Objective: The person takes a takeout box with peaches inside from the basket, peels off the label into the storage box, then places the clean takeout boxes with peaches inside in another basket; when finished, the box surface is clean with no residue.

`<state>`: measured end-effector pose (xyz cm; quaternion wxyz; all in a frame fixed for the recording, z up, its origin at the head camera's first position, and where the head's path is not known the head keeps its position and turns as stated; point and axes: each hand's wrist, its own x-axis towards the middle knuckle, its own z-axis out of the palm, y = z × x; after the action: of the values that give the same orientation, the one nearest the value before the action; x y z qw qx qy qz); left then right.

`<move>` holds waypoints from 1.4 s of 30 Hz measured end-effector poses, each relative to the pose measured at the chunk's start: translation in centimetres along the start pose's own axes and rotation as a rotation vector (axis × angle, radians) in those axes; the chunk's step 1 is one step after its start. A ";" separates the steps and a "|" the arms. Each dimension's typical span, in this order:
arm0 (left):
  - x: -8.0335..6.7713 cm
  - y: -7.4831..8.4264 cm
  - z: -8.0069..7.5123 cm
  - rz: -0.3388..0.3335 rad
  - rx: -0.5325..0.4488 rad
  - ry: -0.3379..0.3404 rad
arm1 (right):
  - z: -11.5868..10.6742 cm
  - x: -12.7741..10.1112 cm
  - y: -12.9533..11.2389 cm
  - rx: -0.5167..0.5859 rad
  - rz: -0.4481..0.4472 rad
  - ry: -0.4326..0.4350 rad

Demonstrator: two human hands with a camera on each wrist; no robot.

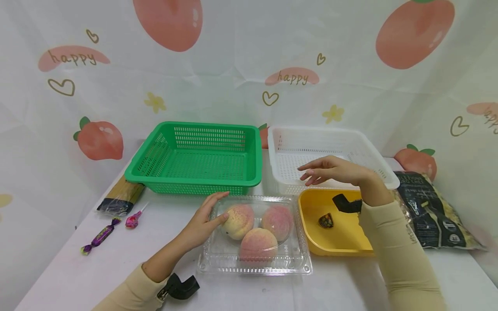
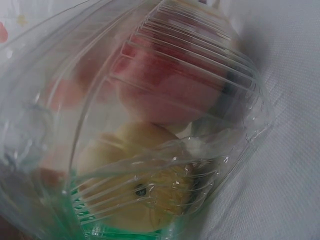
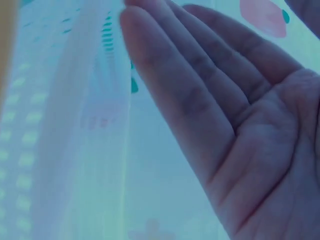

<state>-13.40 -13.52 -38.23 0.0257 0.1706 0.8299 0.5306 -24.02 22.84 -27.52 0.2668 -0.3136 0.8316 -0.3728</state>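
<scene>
Lower centre: clear clamshell [image 1: 254, 255] of three peaches [image 1: 258, 244] on the table [image 1: 78, 276]. Left hand [image 1: 204, 222] rests flat on its left side, fingers straight. Beyond, right hand [image 1: 330, 169] hovers released over white basket [image 1: 288, 138].

The clear, ribbed plastic clamshell box [image 1: 254, 259] is glossy and see-through, showing three matt, downy pink-yellow peaches [image 1: 258, 244]. The green perforated plastic basket [image 1: 196, 183] and white perforated plastic basket [image 1: 311, 134] look smooth, as does the yellow plastic tray [image 1: 311, 229]. The white tablecloth [image 2: 280, 175] looks woven and matt.
</scene>
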 end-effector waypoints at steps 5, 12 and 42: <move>0.0 -0.1 0.0 0.000 0.002 0.004 | -0.4 2.3 -1.1 0.021 -0.059 0.040; 0.1 0.0 0.1 0.007 0.015 -0.001 | -0.1 6.0 -2.5 0.119 -0.080 0.107; -2.3 0.8 0.4 -0.297 -0.285 0.061 | 1.7 17.9 -3.1 0.759 0.195 0.467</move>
<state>-10.97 -13.54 -37.99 0.1025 0.0247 0.7628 0.6380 -33.69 7.54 -29.87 0.2021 -0.0214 0.6996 -0.6850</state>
